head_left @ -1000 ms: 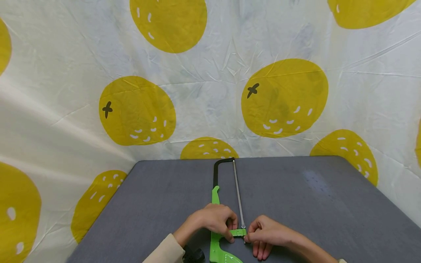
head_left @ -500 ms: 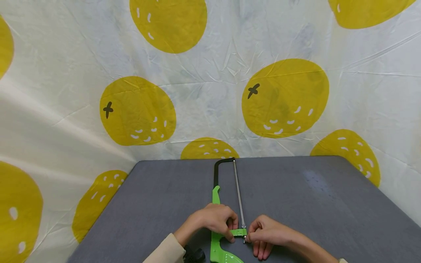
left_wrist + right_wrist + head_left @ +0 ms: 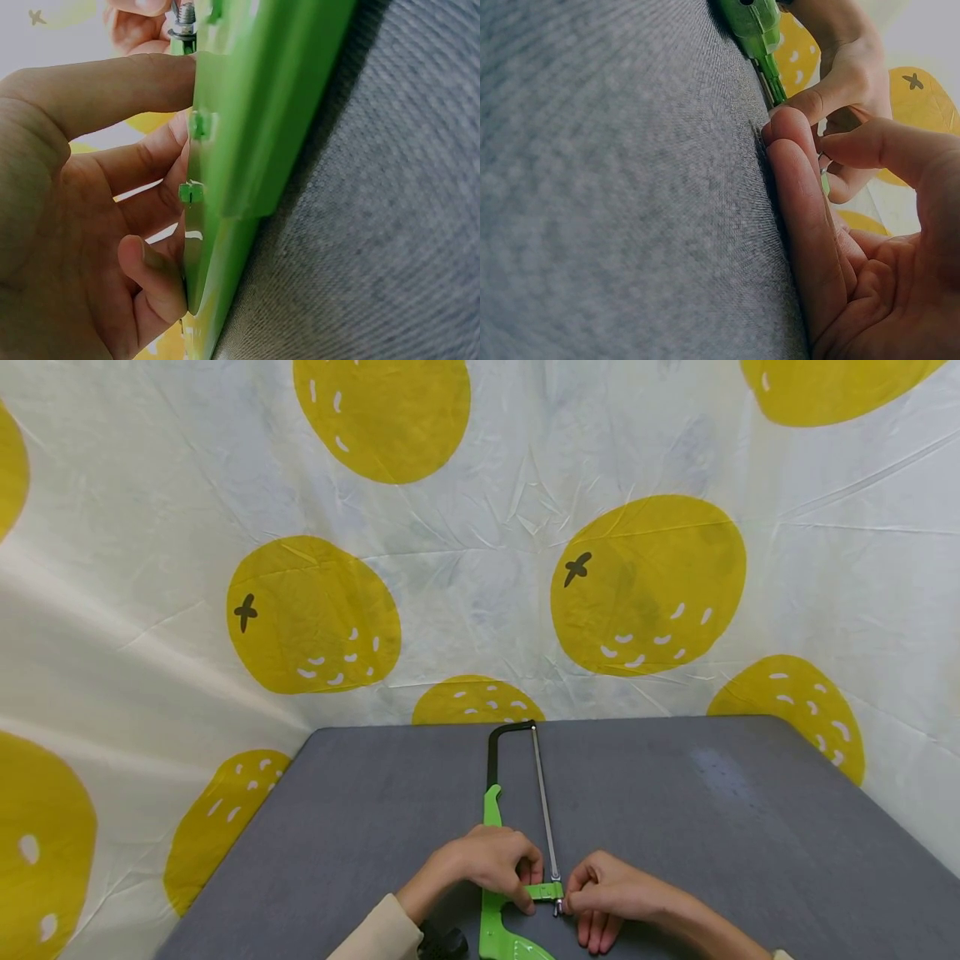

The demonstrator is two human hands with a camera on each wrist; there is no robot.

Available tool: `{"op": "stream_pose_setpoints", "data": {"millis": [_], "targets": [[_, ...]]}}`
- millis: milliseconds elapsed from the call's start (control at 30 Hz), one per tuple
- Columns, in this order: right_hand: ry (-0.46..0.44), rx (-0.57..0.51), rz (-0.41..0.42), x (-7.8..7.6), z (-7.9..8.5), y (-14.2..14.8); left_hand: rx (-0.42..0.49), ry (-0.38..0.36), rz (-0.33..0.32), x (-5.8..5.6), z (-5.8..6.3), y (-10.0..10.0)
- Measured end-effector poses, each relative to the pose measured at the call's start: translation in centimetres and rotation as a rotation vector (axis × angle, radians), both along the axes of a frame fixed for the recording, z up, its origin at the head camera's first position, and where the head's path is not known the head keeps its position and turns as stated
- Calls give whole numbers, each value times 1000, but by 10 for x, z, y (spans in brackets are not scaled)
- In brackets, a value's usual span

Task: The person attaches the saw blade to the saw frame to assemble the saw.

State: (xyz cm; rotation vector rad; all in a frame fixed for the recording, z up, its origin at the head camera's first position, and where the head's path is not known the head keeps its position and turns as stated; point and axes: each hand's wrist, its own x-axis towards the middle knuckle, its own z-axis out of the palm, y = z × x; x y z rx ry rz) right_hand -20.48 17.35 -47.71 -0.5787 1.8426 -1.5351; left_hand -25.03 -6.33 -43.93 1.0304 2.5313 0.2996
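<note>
A hacksaw (image 3: 491, 806) with a green handle and black front frame lies on the grey table, its blade (image 3: 543, 802) along the right side. My left hand (image 3: 495, 856) grips the green frame near the short arm at the blade's near end. In the left wrist view the left thumb and fingers (image 3: 150, 157) lie against the green frame (image 3: 262, 112). With thumb and index finger, my right hand (image 3: 615, 893) pinches the small metal wing nut (image 3: 558, 907) just behind that arm. The right hand's lower fingers (image 3: 802, 217) rest along the cloth. The fingertips partly hide the nut.
The table (image 3: 390, 777) has a grey fabric top. Behind and beside it hangs a white curtain (image 3: 480, 602) printed with yellow fruit. A black device (image 3: 442, 941) sits by the left cuff, and the saw handle runs out of the bottom of the head view.
The right fingertips have shifted slightly at the wing nut, and more of its metal shows. My left hand and the hacksaw stay in place.
</note>
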Motion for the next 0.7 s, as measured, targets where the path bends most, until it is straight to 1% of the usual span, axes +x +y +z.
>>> {"op": "stream_pose_setpoints", "data": {"millis": [333, 700], "targets": [[-19, -1, 8, -1, 0, -1, 17, -9, -5, 0, 0, 0], [-9, -2, 13, -1, 0, 0, 12, -8, -3, 1, 0, 0]]}}
